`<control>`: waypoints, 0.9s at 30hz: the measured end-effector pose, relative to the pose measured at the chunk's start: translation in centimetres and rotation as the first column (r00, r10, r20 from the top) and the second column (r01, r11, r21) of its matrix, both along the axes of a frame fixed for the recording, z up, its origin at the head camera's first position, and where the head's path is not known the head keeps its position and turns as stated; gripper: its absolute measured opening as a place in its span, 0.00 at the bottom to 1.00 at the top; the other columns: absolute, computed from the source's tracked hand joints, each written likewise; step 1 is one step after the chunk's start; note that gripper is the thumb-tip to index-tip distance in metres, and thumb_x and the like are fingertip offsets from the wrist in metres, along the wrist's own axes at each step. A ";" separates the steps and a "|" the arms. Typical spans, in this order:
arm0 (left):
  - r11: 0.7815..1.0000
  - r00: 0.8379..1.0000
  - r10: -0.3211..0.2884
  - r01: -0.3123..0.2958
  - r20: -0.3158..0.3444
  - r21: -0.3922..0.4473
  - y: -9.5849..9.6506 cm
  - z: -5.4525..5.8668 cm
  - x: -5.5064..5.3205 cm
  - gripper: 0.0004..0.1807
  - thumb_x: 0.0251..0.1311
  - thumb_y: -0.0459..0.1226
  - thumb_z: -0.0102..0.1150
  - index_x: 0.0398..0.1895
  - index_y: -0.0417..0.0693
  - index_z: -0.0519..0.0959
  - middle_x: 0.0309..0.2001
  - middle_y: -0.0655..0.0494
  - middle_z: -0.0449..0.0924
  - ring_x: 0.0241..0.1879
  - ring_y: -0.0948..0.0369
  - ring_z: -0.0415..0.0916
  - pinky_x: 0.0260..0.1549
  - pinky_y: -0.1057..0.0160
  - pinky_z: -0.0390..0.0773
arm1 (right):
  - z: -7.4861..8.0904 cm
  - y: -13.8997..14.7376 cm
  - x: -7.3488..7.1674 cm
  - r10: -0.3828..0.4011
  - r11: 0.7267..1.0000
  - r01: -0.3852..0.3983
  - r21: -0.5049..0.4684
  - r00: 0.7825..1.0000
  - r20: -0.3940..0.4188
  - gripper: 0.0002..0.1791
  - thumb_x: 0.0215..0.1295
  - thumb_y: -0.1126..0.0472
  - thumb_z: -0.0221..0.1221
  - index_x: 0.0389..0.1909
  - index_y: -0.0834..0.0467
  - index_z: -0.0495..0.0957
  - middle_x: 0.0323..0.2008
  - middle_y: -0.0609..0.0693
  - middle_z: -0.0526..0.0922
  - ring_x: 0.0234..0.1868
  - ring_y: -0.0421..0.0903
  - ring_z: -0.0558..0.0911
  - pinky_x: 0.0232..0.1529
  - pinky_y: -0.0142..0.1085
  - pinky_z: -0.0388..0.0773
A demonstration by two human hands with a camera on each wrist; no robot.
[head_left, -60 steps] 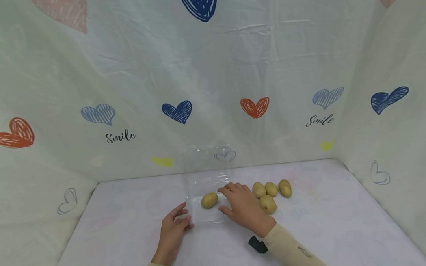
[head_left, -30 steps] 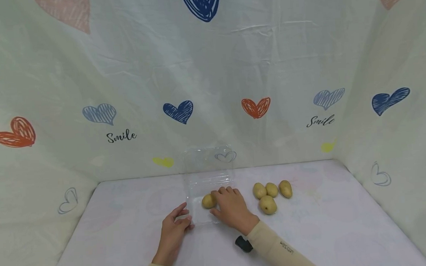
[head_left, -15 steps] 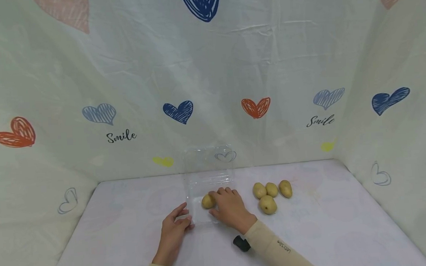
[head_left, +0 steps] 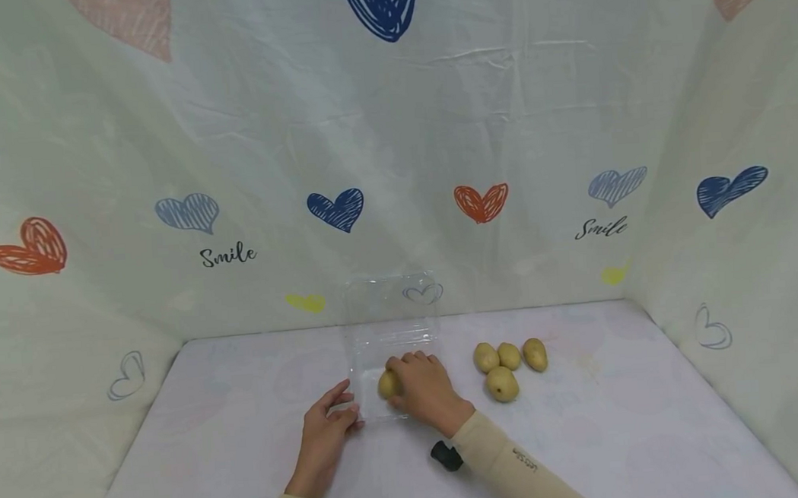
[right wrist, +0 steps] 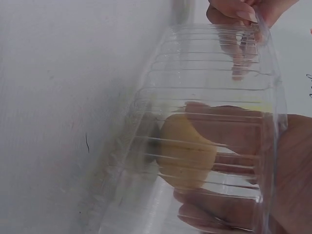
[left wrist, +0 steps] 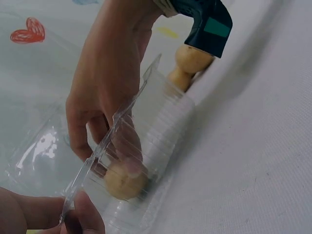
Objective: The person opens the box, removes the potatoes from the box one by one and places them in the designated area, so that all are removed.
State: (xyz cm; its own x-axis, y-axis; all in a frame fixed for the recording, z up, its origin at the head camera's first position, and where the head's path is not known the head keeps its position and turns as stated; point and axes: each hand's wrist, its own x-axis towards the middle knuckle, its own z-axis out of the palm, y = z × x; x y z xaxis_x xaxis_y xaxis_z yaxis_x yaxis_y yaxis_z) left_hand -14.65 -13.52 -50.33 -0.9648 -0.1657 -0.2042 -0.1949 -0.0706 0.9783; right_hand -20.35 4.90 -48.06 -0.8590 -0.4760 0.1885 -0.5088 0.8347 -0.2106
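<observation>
A clear plastic clamshell container (head_left: 372, 409) stands on the white table, its lid (head_left: 383, 302) raised at the back. Inside it lies a yellow potato (head_left: 387, 385), which my right hand (head_left: 430, 390) grips between thumb and fingers from above. Through the ribbed wall in the right wrist view, the potato (right wrist: 186, 153) shows low in the container near its floor. My left hand (head_left: 324, 440) holds the container's left side near the front. In the left wrist view, its thumb and finger pinch the rim (left wrist: 73, 185).
To the container's right lie several loose potatoes: one nearer the front (head_left: 502, 384), the others in a row behind it, ending with an oblong potato (head_left: 534, 354). A fabric backdrop (head_left: 392, 143) printed with hearts rises behind the table (head_left: 589, 435) and at both sides.
My right hand has moved left from the container's right part onto the potato, and its fingers have closed round it. The left hand has stayed at the container's side.
</observation>
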 end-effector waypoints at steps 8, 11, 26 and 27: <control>1.000 1.000 -0.007 0.007 0.001 -0.010 0.0 0.0 0.1 0.32 0.69 0.21 0.58 0.76 0.27 0.64 0.60 0.36 0.69 0.39 0.61 0.79 0.38 0.66 0.88 | 0.0 -0.2 0.0 0.018 1.000 -0.018 -0.010 1.000 -0.005 0.24 0.52 0.52 0.81 0.47 0.54 0.83 0.37 0.47 0.86 0.39 0.46 0.79 0.43 0.40 0.79; 1.000 1.000 -0.006 0.006 0.002 -0.011 0.0 0.0 0.1 0.32 0.69 0.21 0.58 0.76 0.27 0.64 0.60 0.36 0.69 0.39 0.62 0.79 0.38 0.66 0.88 | -0.1 -0.2 -0.1 0.016 1.000 -0.016 -0.015 1.000 0.001 0.23 0.52 0.52 0.81 0.46 0.54 0.83 0.35 0.47 0.85 0.37 0.45 0.78 0.41 0.39 0.78; 1.000 1.000 -0.009 0.009 -0.004 -0.023 -0.1 -0.2 0.0 0.32 0.69 0.21 0.58 0.76 0.27 0.64 0.60 0.37 0.69 0.39 0.61 0.79 0.38 0.66 0.88 | 0.3 -0.3 -0.4 0.059 0.998 -0.058 -0.024 0.998 0.036 0.19 0.55 0.57 0.79 0.47 0.55 0.87 0.35 0.47 0.87 0.34 0.44 0.79 0.36 0.34 0.79; 1.000 1.000 -0.008 0.008 -0.003 -0.021 -0.1 -0.2 0.0 0.32 0.69 0.21 0.58 0.76 0.27 0.65 0.60 0.36 0.69 0.39 0.61 0.79 0.38 0.66 0.88 | 0.4 -0.4 -0.4 0.061 0.998 -0.060 -0.031 0.997 0.043 0.19 0.54 0.57 0.79 0.46 0.55 0.87 0.34 0.48 0.87 0.34 0.44 0.79 0.35 0.34 0.79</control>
State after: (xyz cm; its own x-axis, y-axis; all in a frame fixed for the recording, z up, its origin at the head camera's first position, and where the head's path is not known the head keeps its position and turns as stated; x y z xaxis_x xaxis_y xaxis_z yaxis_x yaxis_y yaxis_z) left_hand -14.64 -13.59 -50.50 -0.9667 -0.1626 -0.1975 -0.1921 -0.0483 0.9802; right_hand -20.75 4.51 -47.70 -0.8365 -0.5221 0.1662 -0.5479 0.7956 -0.2584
